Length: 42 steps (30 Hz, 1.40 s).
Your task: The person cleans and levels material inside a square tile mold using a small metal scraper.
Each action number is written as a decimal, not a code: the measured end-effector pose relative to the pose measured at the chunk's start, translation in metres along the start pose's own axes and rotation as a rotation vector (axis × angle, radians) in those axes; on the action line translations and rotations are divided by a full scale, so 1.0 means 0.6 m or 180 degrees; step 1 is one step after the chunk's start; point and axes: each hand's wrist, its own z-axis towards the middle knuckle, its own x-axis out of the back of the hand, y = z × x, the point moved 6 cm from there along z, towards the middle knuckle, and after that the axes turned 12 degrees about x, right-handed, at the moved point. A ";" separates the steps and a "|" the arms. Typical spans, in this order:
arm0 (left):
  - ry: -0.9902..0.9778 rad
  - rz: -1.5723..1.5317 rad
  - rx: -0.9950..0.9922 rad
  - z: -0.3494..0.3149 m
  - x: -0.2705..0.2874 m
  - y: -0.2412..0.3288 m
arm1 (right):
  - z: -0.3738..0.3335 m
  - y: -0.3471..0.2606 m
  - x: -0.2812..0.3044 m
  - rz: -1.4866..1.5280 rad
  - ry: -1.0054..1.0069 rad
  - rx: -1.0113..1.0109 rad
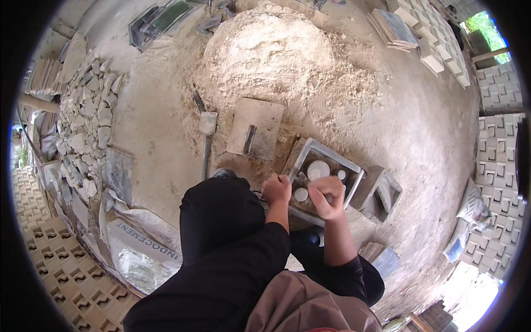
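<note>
My left hand (276, 188) is closed in a fist at the left edge of a square grey mould frame (357, 172). Over the right part of the same frame, my right hand (327, 198) is curled shut. What either hand grips, if anything, is hidden by the fingers. Inside the frame are round pale pieces: a large disc (317, 170) and smaller ones, such as the disc (301, 194) between my hands. Just beyond my left hand lies a flat square plate (264, 113) with a bar handle (250, 139). To its left is a long-handled metal tool (208, 124).
A mound of pale powder (268, 47) spreads across the floor ahead. Right of the frame sits a grey block with a triangular opening (381, 193). Broken pieces (86, 122) are heaped at left, above a cement sack (141, 243). Stacked boards (392, 29) and pale blocks (431, 41) stand far right.
</note>
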 end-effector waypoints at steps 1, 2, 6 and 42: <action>0.0022 0.0014 0.0035 0.002 0.002 -0.004 | 0.000 -0.014 -0.007 0.0120 -0.0271 0.0089; 0.0051 0.0030 0.0072 0.006 0.002 -0.008 | -0.003 -0.026 -0.012 0.0247 -0.0541 0.0180; -0.0127 0.0058 0.0157 0.000 -0.020 -0.003 | -0.047 -0.011 -0.048 -0.0064 -0.1282 0.0240; -0.0036 0.0043 -0.0207 0.023 -0.020 -0.019 | -0.070 -0.085 -0.025 -0.0274 -0.0779 0.1341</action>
